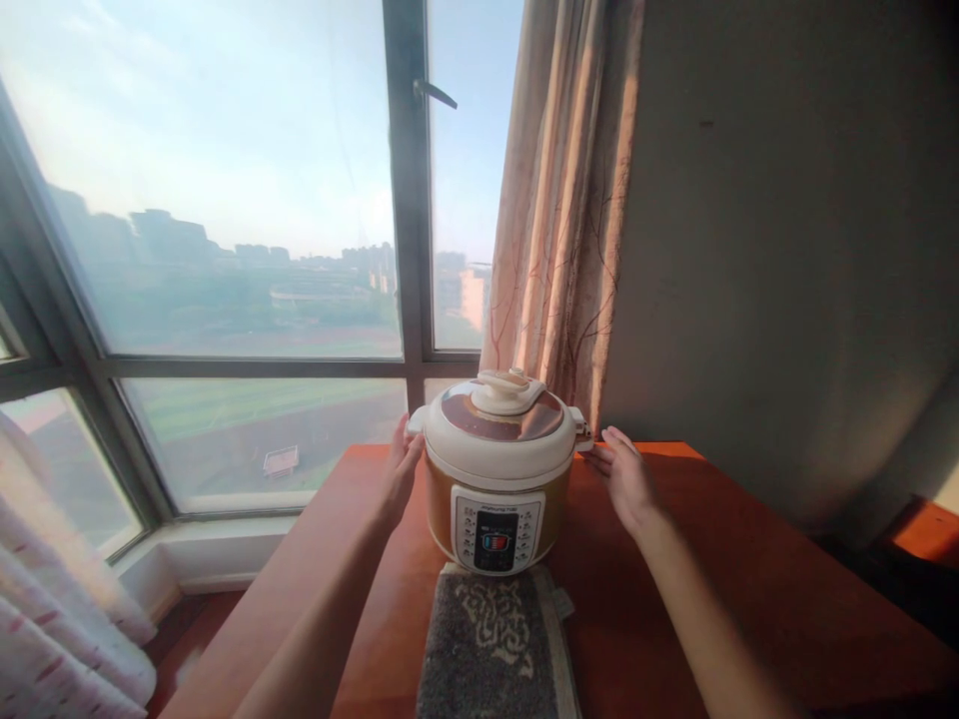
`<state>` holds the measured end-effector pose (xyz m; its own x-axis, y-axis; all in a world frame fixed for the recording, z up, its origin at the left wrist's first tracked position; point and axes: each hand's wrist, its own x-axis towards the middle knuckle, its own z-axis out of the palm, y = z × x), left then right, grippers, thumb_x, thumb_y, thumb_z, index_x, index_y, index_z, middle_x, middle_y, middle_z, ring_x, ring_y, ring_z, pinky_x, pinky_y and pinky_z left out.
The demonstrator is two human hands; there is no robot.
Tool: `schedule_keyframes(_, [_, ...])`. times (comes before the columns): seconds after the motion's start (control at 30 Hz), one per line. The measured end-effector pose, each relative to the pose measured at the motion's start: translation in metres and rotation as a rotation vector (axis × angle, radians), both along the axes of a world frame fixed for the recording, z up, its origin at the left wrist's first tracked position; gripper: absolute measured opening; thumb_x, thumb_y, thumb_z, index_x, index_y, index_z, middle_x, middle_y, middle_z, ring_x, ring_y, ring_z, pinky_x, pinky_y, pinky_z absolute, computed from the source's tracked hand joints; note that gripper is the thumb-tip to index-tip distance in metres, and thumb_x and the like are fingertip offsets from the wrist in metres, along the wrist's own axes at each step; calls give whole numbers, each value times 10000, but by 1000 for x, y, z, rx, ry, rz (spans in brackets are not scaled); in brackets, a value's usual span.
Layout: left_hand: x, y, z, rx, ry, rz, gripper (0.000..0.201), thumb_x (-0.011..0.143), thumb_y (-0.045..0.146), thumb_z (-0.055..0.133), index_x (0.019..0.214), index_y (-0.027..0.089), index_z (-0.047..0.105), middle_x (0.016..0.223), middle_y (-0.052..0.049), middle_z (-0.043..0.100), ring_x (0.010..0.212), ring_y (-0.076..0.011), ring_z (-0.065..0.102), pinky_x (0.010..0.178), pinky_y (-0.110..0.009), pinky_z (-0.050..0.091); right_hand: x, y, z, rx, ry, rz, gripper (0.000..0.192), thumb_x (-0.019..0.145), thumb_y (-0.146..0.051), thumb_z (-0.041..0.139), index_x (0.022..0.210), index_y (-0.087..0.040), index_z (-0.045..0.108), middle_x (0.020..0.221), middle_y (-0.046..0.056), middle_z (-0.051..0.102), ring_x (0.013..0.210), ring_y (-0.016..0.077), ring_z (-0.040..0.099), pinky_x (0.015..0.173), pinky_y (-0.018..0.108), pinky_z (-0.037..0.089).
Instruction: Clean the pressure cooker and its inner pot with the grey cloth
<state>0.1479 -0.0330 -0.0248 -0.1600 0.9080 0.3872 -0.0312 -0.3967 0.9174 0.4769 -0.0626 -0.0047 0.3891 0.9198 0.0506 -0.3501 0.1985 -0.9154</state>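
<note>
Cream-lidded cooker (498,469) sits on the table (719,579) behind a mat (498,639); my left fingers (409,454) touch its side, right fingers (618,449) open beside it. Gripping both sides evenly seems wise.

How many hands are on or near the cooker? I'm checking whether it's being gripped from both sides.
2. The left hand lies against the left side of the cooker, under its lid rim. The right hand is open beside the right side handle, fingertips about touching it.
</note>
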Motion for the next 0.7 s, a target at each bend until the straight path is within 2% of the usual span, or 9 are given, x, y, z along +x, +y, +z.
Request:
schedule_keyframes(0.13, [0, 7, 8, -15, 3, -39, 667, 906, 609, 538, 1474, 279, 416, 1430, -114, 558, 1332, -300, 512, 1089, -486, 421, 5, -5, 17, -45, 82, 57, 473, 716, -345, 692, 1148, -258, 519, 783, 1, 747, 777, 200, 734, 749, 298, 576])
schedule_keyframes(0.33, [2, 7, 1, -57, -18, -52, 631, 926, 621, 495, 1475, 333, 375, 1448, -92, 548, 1298, -286, 546, 1005, -439, 487, 15, 0, 29, -128, 34, 105, 394, 683, -339, 646, 1055, -239, 564, 700, 37, 726, 662, 226, 714, 684, 345, 562])
schedule_keyframes(0.5, [23, 7, -5, -87, -45, -64, 667, 908, 635, 524, 1468, 304, 380, 1358, -95, 601, 1249, -272, 581, 1012, -417, 479, 32, 10, 35, -145, -23, 14, 379, 672, -307, 624, 1041, -225, 605, 679, 36, 719, 614, 202, 699, 630, 305, 544])
schedule_keyframes(0.7, [67, 12, -17, -50, -100, -156, 707, 919, 589, 547, 1511, 266, 336, 1274, -114, 645, 1174, -252, 626, 1024, -423, 469, 74, 19, 42, -118, -116, -134, 383, 675, -230, 641, 1057, -226, 609, 633, 8, 704, 551, 170, 673, 589, 274, 535])
